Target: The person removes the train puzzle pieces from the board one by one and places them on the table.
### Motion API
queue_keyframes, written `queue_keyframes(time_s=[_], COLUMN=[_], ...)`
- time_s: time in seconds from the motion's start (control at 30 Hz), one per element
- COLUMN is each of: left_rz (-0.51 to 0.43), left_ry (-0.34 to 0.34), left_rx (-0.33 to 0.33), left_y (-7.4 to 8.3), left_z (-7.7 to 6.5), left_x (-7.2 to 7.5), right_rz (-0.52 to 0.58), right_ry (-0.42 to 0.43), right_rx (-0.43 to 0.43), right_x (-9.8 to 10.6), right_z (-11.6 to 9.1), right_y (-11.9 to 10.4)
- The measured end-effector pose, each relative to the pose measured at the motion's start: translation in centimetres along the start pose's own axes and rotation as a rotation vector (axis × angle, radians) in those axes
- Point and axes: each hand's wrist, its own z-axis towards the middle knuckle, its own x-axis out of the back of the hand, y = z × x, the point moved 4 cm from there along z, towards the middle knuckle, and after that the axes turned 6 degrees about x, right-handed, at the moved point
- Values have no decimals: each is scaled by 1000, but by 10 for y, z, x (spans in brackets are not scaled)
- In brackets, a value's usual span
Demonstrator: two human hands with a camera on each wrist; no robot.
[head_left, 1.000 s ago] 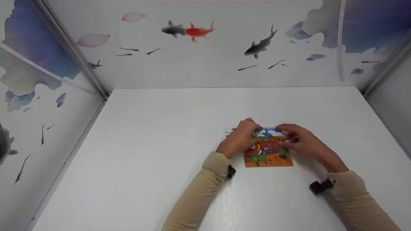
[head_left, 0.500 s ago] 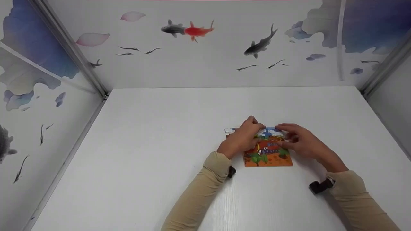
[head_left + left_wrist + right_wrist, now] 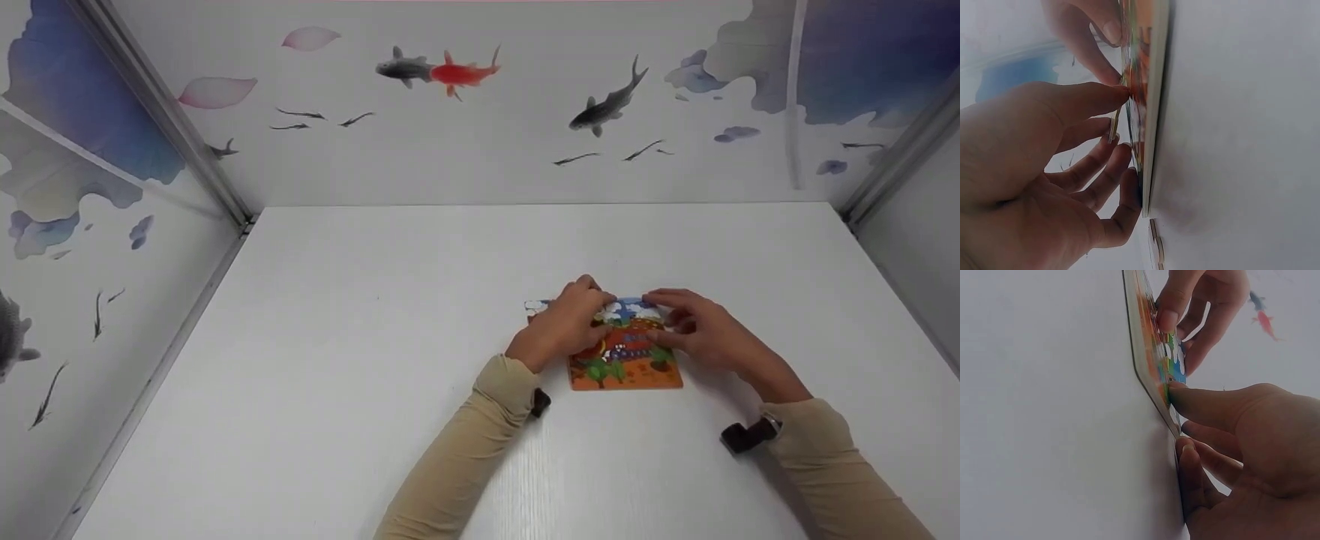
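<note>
A colourful picture puzzle board (image 3: 626, 375), orange at the bottom with blue sky at the top, lies flat on the white table. Over its upper left part is my left hand (image 3: 562, 322), whose thumb and fingers pinch a thin puzzle piece (image 3: 1113, 127), seen edge-on in the left wrist view. That hand hides part of the picture. My right hand (image 3: 709, 330) grips the board's right side, thumb on the face and fingers at the edge, as the right wrist view shows. Another puzzle piece (image 3: 535, 306) lies just off the board's upper left, partly covered by the left hand.
The white table (image 3: 360, 360) reaches back to a wall (image 3: 525, 165) printed with fish. Another printed wall (image 3: 172, 247) stands along the left side, and a plain panel (image 3: 915, 225) along the right. Each wrist wears a black strapped device.
My left hand shifts slightly right and up over the board, then eases back a little. The right hand keeps its hold on the board's side.
</note>
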Motion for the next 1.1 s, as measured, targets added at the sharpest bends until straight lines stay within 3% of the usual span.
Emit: queue_keyframes(time_s=[0.27, 0.6, 0.87, 1.1], left_rz=[-83, -201, -284, -321], left_ry=[48, 202, 249, 251], left_rx=[-43, -42, -56, -76], left_y=[-7, -26, -43, -54], left_z=[2, -3, -14, -24], left_x=[9, 27, 39, 43], right_rz=[0, -5, 20, 7], right_ry=[2, -8, -9, -10], right_rx=[-13, -53, -73, -55], right_x=[0, 0, -1, -2], right_z=[0, -1, 0, 1], right_y=[0, 3, 3, 6])
